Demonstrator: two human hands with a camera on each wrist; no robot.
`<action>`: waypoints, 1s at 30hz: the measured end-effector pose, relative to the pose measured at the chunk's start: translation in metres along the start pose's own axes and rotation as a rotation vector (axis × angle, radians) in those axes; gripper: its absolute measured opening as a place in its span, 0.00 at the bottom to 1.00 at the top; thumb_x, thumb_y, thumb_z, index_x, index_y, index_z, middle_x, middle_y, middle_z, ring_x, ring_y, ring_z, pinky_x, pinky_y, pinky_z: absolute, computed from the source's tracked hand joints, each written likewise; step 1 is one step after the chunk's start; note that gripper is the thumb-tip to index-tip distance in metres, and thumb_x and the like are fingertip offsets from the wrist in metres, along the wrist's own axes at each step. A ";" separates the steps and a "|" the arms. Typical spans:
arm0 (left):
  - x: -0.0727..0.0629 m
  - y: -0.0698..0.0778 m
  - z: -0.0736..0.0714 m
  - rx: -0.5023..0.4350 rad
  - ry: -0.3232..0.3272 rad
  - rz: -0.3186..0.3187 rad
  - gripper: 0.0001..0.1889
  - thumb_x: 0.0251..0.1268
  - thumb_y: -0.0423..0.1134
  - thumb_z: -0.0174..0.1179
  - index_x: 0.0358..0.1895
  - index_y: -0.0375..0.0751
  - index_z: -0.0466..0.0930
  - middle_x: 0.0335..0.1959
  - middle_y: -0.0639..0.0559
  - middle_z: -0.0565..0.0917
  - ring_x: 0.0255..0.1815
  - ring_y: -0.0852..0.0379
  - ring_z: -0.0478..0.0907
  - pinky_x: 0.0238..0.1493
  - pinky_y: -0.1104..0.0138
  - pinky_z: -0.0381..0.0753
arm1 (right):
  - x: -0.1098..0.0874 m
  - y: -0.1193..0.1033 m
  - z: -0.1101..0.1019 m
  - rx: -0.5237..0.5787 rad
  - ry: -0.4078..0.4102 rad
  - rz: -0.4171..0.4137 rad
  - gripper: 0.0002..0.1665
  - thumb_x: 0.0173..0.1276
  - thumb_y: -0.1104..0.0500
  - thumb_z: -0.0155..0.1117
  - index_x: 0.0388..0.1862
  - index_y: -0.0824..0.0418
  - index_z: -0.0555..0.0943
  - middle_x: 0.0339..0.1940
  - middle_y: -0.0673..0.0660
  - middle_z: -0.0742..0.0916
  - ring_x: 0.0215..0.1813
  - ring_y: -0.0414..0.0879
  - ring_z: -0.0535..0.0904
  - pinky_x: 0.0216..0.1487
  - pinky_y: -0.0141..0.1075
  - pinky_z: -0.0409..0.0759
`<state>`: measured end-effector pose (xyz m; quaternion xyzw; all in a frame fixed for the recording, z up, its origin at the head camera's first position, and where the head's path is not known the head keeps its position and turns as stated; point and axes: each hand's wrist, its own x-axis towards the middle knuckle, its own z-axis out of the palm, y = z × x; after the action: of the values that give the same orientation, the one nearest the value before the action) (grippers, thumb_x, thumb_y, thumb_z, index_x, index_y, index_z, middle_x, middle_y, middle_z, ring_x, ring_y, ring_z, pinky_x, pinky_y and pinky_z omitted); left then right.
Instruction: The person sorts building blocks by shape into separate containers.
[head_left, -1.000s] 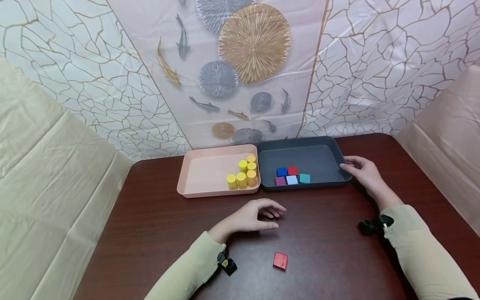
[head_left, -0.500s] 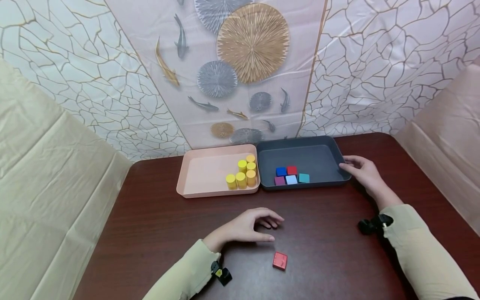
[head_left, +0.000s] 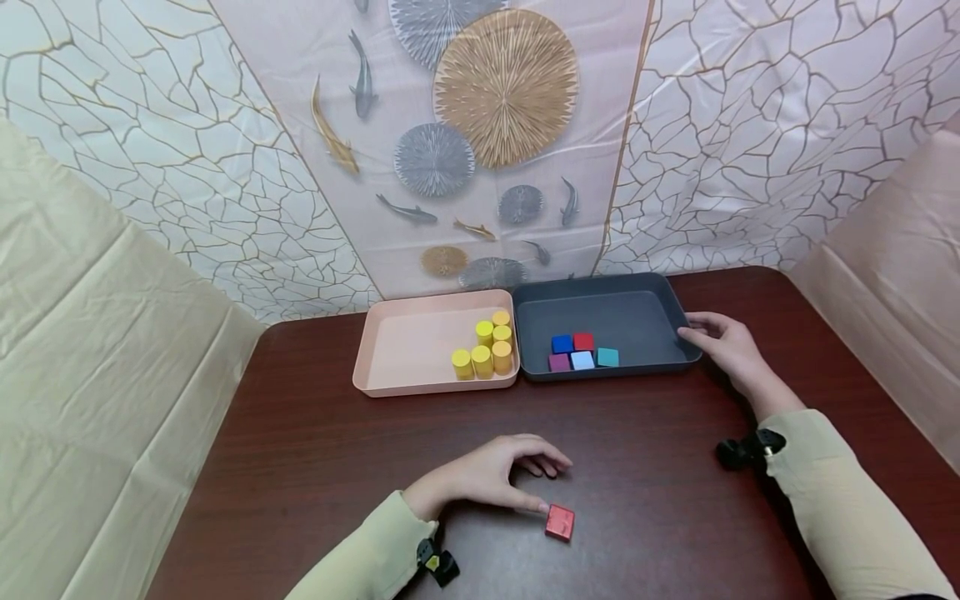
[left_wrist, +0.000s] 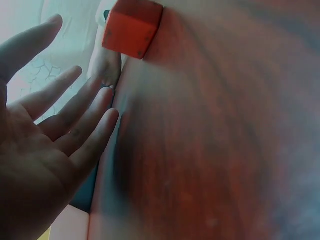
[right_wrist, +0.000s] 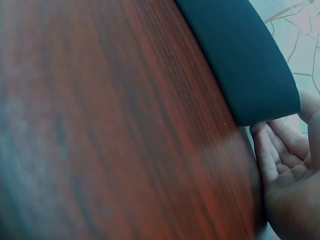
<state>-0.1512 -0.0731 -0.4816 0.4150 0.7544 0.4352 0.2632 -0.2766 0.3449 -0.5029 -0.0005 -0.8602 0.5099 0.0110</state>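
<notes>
My left hand (head_left: pixel 495 471) hovers above the table with its thumb and fingers spread. Its thumb tip lies close to a red block (head_left: pixel 560 522) in the head view. A gap shows between the fingers and this red block (left_wrist: pixel 132 27) in the left wrist view. At the right end of a dark grey tray (head_left: pixel 637 312), my right hand (head_left: pixel 731 350) grips the rim, thumb on the edge. Seen from the right wrist, fingers (right_wrist: pixel 270 155) bend against the outside of the tray wall (right_wrist: pixel 240 65). Whether they reach beneath it is hard to tell.
Inside the dark tray sit several cubes: blue (head_left: pixel 562 343), red (head_left: pixel 583 342), purple (head_left: pixel 558 362), pale blue (head_left: pixel 582 361) and teal (head_left: pixel 607 357). A pink tray (head_left: pixel 408 342) adjoins it on the left, with several yellow and orange cylinders (head_left: pixel 482 361). Behind the table (head_left: pixel 315 433) hangs patterned cloth.
My left hand has come down the view toward the red block, its thumb now near the block's corner. The right hand stays at the dark tray's rim.
</notes>
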 end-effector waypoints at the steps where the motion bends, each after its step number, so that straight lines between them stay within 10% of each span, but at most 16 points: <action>1: -0.001 0.001 0.001 -0.010 -0.007 -0.003 0.28 0.67 0.35 0.75 0.69 0.42 0.79 0.64 0.46 0.85 0.60 0.64 0.83 0.66 0.73 0.80 | 0.000 0.000 0.000 -0.003 -0.001 0.000 0.37 0.80 0.50 0.65 0.74 0.75 0.72 0.43 0.32 0.80 0.39 0.20 0.76 0.41 0.17 0.77; 30: -0.006 0.009 0.014 0.136 -0.100 0.024 0.30 0.60 0.36 0.80 0.66 0.44 0.82 0.62 0.51 0.86 0.59 0.71 0.78 0.65 0.77 0.77 | 0.002 0.001 -0.001 -0.014 -0.002 -0.001 0.36 0.81 0.52 0.64 0.74 0.76 0.72 0.42 0.32 0.80 0.39 0.20 0.77 0.40 0.18 0.78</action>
<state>-0.1333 -0.0698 -0.4803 0.4622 0.7632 0.3648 0.2662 -0.2785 0.3458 -0.5032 0.0003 -0.8637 0.5039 0.0102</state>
